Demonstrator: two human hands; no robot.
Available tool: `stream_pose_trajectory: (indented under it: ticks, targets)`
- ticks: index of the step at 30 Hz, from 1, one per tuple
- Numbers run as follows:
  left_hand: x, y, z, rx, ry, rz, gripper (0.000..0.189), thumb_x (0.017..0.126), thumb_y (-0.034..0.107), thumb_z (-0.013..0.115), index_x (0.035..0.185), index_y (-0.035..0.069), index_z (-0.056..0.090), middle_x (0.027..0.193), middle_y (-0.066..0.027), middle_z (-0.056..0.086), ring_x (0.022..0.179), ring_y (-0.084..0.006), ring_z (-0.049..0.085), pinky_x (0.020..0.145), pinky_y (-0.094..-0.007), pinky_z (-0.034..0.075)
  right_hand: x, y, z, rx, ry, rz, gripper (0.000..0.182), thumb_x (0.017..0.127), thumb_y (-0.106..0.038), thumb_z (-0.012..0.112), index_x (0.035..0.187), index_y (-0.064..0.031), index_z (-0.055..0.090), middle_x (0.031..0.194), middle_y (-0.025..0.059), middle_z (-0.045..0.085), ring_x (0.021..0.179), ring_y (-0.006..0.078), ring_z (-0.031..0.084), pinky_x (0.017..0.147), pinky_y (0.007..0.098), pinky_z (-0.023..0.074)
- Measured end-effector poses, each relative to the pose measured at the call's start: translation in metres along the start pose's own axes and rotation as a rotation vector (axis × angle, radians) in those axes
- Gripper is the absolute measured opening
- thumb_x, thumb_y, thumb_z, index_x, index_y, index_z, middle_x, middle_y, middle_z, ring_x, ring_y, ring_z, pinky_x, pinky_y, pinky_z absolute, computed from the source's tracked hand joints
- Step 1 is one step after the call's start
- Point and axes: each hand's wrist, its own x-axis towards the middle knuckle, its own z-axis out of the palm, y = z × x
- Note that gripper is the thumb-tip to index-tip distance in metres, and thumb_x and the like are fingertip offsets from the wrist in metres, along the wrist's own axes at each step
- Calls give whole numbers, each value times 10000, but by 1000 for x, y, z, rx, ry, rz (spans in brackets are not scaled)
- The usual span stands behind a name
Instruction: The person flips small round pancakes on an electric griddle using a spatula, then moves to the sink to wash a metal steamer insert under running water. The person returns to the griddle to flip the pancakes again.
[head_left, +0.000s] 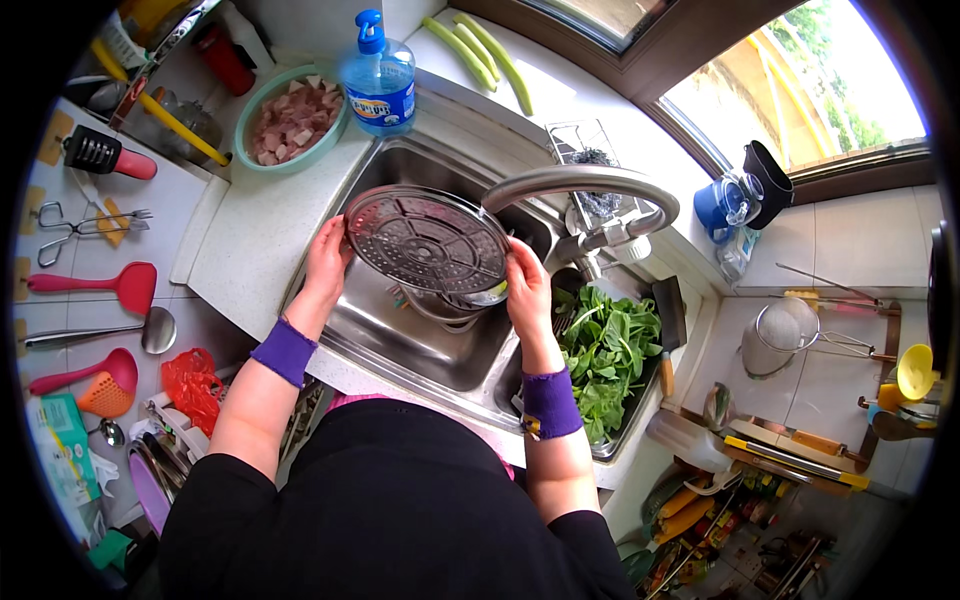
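My left hand and my right hand grip opposite edges of a round perforated metal steamer rack. The rack is tilted above the left basin of a stainless steel sink. Below it, partly hidden, a metal pot or bowl sits in the basin. The curved spout of a metal faucet reaches over to the rack's far right edge. I cannot tell whether water is running. Leafy greens fill the sink's right side, close to my right forearm.
A green bowl of cut raw meat and a blue pump bottle stand behind the sink. Long green vegetables lie on the windowsill. A cleaver rests beside the greens. A wire rack holds steel scrubbers. Utensils, including a red spatula, hang at left.
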Motion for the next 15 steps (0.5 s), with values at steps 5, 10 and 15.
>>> stream_pose_trajectory:
  ticks: [5,10,15]
  targets:
    - [2,-10,-25,-127,100,-20,225,1021,298,483,1159,130,539,1126,-24,617,1063,-160,565,945,-400,448,27,-13,33,-79,-45,-115,282,977,7,473,1229,-10,599,1132,81,667,1040,129,599,942,265,444]
    - [0,-13,-46,-175,168,-37,210,1017,264,468,1161,126,536,1103,-16,619,1034,-157,572,921,-400,461,30,-59,65,-210,-145,-160,353,958,38,469,1266,-59,610,1100,62,665,1028,108,576,909,238,421]
    - [-2,-13,-42,-184,148,-37,200,1017,278,474,1146,141,539,1105,-15,621,1031,-159,572,918,-415,455,26,-64,58,-212,-120,-179,325,969,23,476,1261,-39,603,1101,50,671,884,99,553,819,230,431]
